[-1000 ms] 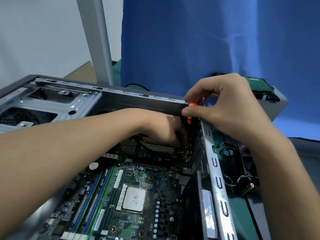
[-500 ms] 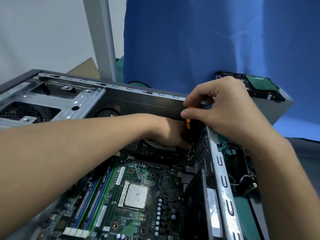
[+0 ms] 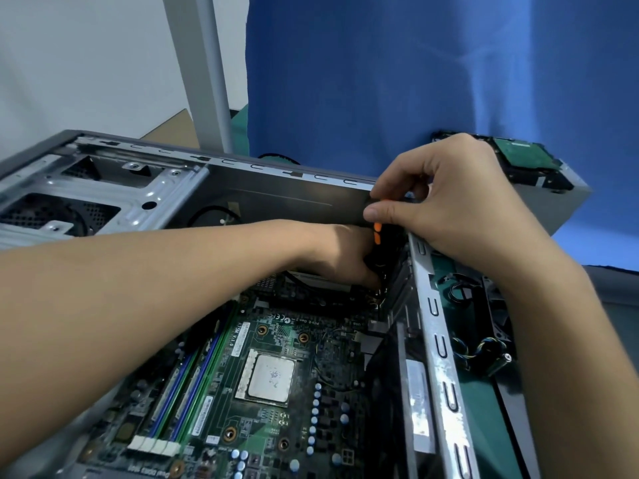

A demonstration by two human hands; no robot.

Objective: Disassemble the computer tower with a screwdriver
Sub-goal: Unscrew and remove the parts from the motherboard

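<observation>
The computer tower (image 3: 276, 198) lay open on its side; the right hand (image 3: 460, 209) pinched the screwdriver (image 3: 377, 233) by its top in its fingers, seemingly to twirl it. The left hand (image 3: 345, 254) curled its fingers about the lower end inside, likely steadying the tip over the motherboard (image 3: 276, 340)

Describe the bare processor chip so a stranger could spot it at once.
Start at the open grey metal computer case lying on its side, then the green motherboard on its floor. Right of the long blue and green memory slots sits the square silver processor chip. It is the only pale, flat metal square among small dark parts.
</observation>
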